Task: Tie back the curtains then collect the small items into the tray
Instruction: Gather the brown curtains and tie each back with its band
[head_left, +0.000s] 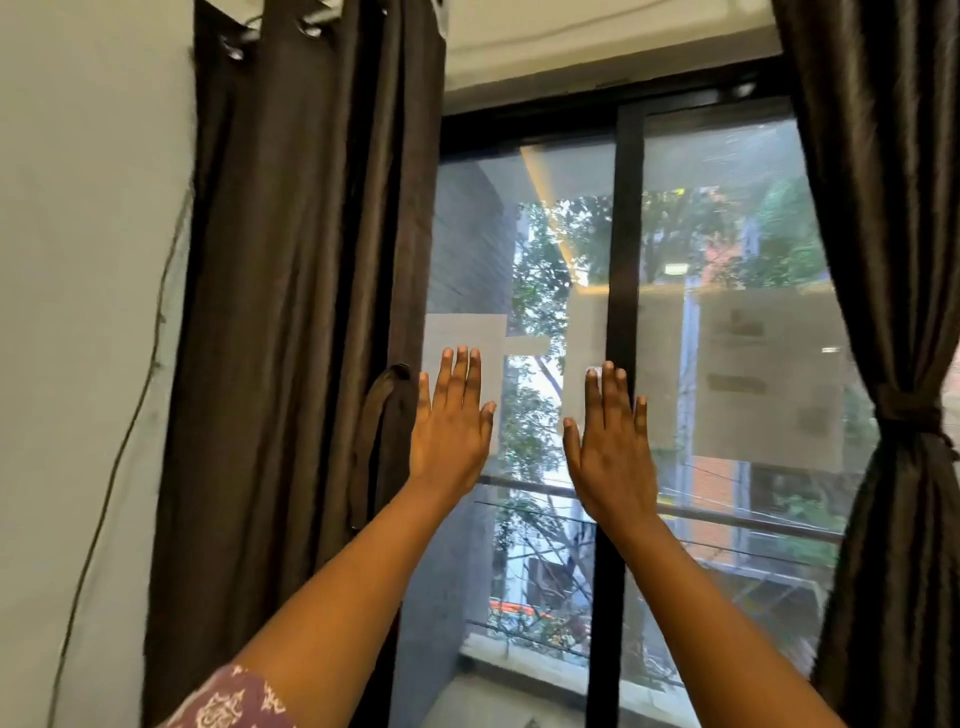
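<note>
Holding both arms out before the window (561, 291), the person has the left hand (451, 434) and right hand (610, 452) flat, fingers straight and close together, gripping nothing. The left curtain (296, 312) hangs loose at the window's left edge, its long axis upright, folds running from the rings at the top down out of view. Its tieback (376, 431), a dark loop, dangles along the curtain's window-side edge just left of the left hand, also upright. The right curtain (904, 312), at the window's right edge, is already cinched by a knotted band (914, 415), pinched at mid-height.

Risks, as I judge them: gathering too little cloth would let folds slip from the loop; tugging hard could strain the rings. No tray or small items are in view.
</note>
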